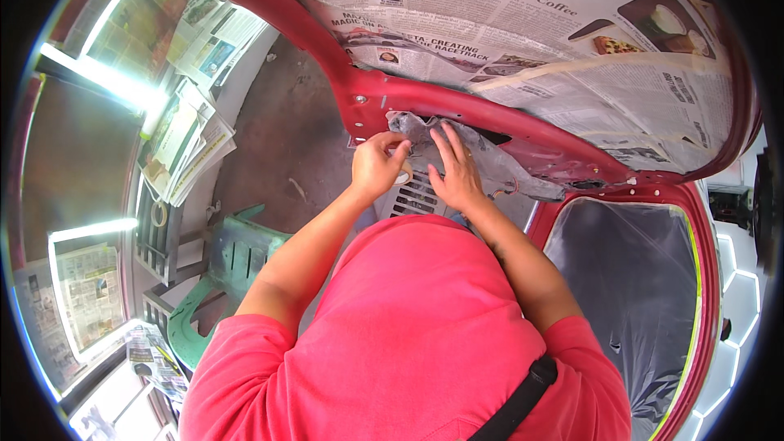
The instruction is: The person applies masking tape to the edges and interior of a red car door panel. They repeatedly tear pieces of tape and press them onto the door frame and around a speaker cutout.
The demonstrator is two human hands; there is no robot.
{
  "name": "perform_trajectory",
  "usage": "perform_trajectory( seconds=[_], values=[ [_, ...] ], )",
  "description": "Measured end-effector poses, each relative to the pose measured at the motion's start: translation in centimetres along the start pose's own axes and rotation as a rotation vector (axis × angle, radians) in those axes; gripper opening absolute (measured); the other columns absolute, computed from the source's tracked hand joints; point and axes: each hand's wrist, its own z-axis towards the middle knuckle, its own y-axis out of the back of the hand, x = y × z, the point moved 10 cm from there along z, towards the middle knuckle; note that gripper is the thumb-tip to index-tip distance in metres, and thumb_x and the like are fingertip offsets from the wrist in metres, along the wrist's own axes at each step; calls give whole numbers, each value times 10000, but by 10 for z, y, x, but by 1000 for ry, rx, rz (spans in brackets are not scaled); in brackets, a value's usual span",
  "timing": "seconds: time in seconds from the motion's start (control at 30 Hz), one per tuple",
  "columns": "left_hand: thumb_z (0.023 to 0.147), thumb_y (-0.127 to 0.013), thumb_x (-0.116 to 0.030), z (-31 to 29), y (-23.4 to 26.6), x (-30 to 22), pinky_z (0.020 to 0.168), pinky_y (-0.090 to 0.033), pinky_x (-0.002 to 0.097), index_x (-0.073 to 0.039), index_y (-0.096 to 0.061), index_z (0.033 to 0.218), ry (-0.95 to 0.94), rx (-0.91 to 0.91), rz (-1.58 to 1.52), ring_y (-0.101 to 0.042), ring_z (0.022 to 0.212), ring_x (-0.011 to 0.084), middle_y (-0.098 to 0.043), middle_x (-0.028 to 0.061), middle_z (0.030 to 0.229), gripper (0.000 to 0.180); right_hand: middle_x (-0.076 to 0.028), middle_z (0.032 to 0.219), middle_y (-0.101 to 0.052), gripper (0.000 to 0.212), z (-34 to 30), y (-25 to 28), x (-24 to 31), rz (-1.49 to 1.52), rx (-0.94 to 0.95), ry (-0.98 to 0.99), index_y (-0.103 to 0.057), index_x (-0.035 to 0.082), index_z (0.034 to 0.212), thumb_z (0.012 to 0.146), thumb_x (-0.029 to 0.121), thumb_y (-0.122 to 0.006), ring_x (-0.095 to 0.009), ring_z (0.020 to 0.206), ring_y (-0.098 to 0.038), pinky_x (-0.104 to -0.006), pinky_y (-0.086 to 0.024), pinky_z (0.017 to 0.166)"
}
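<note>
My left hand [377,168] is closed, its thumb and fingertips drawn together at the plastic. A roll of masking tape [403,175] shows partly below those fingers, against the palm side. Beside it my right hand [457,173] has its fingers stretched out, tips resting on a crumpled grey plastic sheet [508,167]. The plastic hangs along the lower edge of a red car body panel [376,96]. Above, newspaper [523,41] taped at its edges covers the panel's window area.
At the right, dark plastic film [621,278] covers a second red-framed opening. A green plastic chair [233,257] stands at my left, near a rack [155,237] hung with newspapers [184,147]. A slatted grey seat [416,196] lies under my hands.
</note>
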Motion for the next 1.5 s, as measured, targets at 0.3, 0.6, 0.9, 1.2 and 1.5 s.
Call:
perform_trajectory(
  seconds=[0.3, 0.6, 0.9, 1.2, 1.5],
  values=[
    [903, -668, -203, 41, -53, -8, 897, -541, 525, -23, -535, 1275, -40, 111, 348, -682, 1038, 450, -662, 267, 1181, 434, -174, 1630, -368, 789, 29, -28, -75, -390, 365, -132, -366, 130, 1594, 883, 227, -692, -348, 1495, -370, -491, -348, 1205],
    [904, -601, -145, 24, -111, 3, 910, -594, 472, -25, -504, 1395, -110, 622, 904, -709, 1087, 415, -581, 276, 1358, 515, -181, 1591, -427, 755, 30, -74, -119, -241, 663, -397, -487, 94, 1509, 812, 267, -719, -343, 1459, -428, -438, -382, 1189],
    [875, -697, -173, 26, -127, 17, 894, -601, 439, -62, -405, 1443, -114, 613, 1100, -700, 1125, 398, -588, 246, 1309, 648, -204, 1437, -558, 647, -63, 31, -85, -275, -124, -175, -541, 48, 1439, 812, 117, -688, -361, 1328, -527, -431, -431, 1116],
    [889, -749, -387, 7, -142, -54, 929, -582, 498, -84, -391, 1543, -126, 591, 1093, -681, 1134, 450, -501, 310, 1459, 804, -137, 1220, -703, 471, -379, -48, -274, 929, -451, -1490, -594, 90, 1344, 903, 225, -688, -280, 1028, -691, -454, -529, 904],
    [941, -743, -456, -17, -288, -5, 481, -409, 257, -70, -571, 1385, 634, 797, 184, -554, 593, 110, -726, 116, 1097, 612, -113, 1291, -644, 508, -373, -61, -404, 1450, -869, -1554, -547, 158, 1402, 956, 372, -662, -269, 1129, -619, -494, -482, 950]
  ],
)
